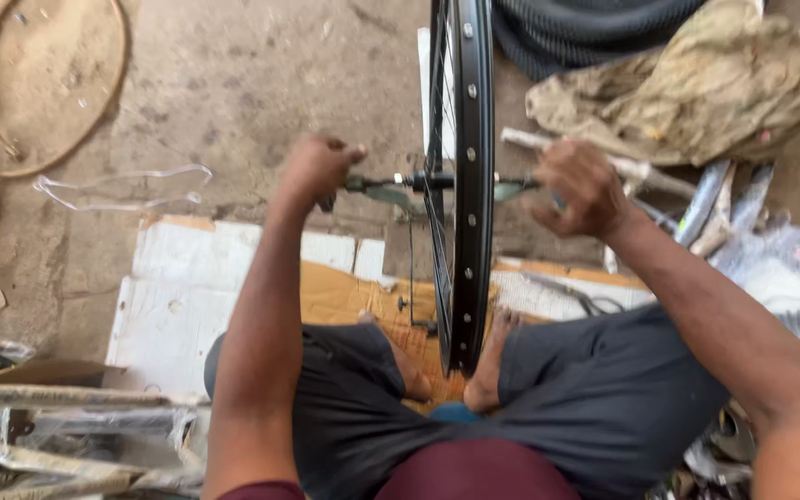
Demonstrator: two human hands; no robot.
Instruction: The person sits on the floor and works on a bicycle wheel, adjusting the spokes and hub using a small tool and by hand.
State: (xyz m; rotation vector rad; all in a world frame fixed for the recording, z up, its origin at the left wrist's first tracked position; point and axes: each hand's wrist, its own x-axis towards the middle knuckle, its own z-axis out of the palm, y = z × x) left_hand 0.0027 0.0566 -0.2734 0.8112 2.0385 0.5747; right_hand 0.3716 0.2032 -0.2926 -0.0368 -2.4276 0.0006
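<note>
Gripping each end of the axle, the person sits on flattened cardboard (233, 278) on the concrete floor (233, 83) with a black bicycle wheel (472, 185) standing upright between the knees, its rim resting near the bare feet. The left hand (318, 167) is closed on a tool (368, 185) at the axle's left end; the right hand (581, 188) is wrapped around the other end. This looks like hub work, tightening or loosening the axle nuts or cones. The next move likely calls for one hand bracing while the other turns, keeping the wheel vertical. A crumpled cloth (696, 88) and tyres (585, 28) lie beyond.
</note>
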